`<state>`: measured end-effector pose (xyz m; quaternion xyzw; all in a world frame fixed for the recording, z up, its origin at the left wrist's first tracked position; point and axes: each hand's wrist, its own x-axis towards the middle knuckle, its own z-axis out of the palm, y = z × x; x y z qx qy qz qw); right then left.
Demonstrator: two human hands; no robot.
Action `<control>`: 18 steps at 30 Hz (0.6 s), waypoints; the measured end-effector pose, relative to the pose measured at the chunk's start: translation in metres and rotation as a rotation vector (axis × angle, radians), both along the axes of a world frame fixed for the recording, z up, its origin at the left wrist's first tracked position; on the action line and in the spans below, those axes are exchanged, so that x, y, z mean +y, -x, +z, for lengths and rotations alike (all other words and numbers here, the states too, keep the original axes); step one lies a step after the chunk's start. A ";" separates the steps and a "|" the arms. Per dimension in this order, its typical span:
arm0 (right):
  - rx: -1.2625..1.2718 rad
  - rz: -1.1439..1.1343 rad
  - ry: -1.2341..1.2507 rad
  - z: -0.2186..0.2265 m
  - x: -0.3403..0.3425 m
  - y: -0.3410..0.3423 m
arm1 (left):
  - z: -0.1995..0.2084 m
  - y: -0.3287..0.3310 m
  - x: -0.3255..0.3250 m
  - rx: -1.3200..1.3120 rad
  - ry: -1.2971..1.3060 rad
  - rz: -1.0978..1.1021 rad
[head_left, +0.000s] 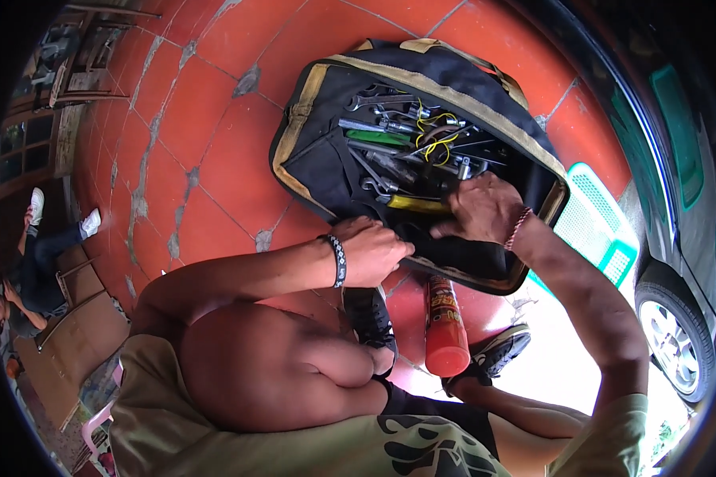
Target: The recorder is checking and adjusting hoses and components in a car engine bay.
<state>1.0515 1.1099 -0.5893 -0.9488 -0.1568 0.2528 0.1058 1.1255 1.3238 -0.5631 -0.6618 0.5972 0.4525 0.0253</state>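
Observation:
A black tool bag with tan trim lies wide open on the floor in front of me. My left hand is closed on the bag's near edge. My right hand reaches inside at the right, over the tools, with its thumb apart from the bent fingers; the fingertips are partly hidden. Close to those fingers lies a yellow-handled tool. Further in are several wrenches, a green-handled tool, metal sockets and a loose yellow cord.
A red spray can lies between my feet, just below the bag. Right of the bag is a green plastic basket, and beyond it a dark car with its wheel. Another person sits far left, near flattened cardboard.

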 end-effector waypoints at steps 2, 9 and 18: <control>-0.002 0.039 -0.070 -0.017 -0.002 0.012 | 0.000 -0.002 -0.007 0.015 0.069 -0.032; -0.145 -0.114 -0.050 -0.011 -0.021 0.011 | 0.009 0.001 -0.010 -0.132 0.168 -0.034; -0.219 -0.100 -0.029 -0.003 0.001 0.042 | -0.048 -0.034 -0.044 0.390 -0.130 -0.098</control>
